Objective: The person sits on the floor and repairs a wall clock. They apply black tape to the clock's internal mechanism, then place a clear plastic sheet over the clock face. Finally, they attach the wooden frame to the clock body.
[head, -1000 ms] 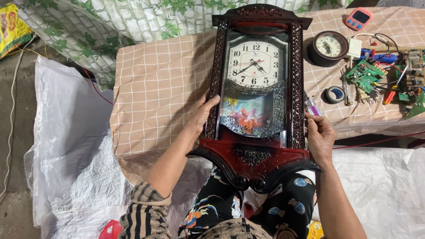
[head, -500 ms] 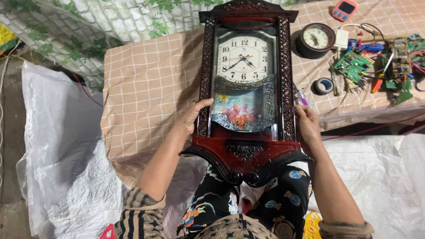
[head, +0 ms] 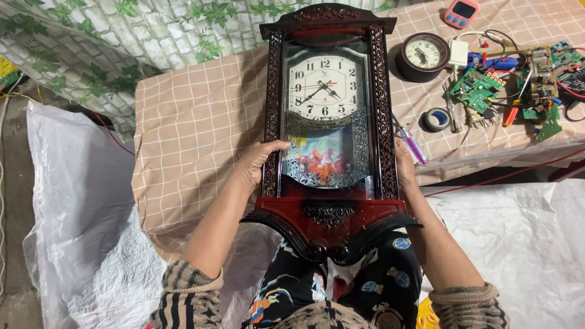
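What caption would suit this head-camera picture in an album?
Both hands, left hand and right hand, grip a dark wooden wall clock over a checked tablecloth.

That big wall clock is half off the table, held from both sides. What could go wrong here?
The wall clock has its lower end past the table edge, over the person's lap. The left hand and right hand grip only its side rails, so a slip could tip it down and might crack the glass front. Sliding it sideways could also sweep the purple screwdriver and tape roll beside it off the cloth.
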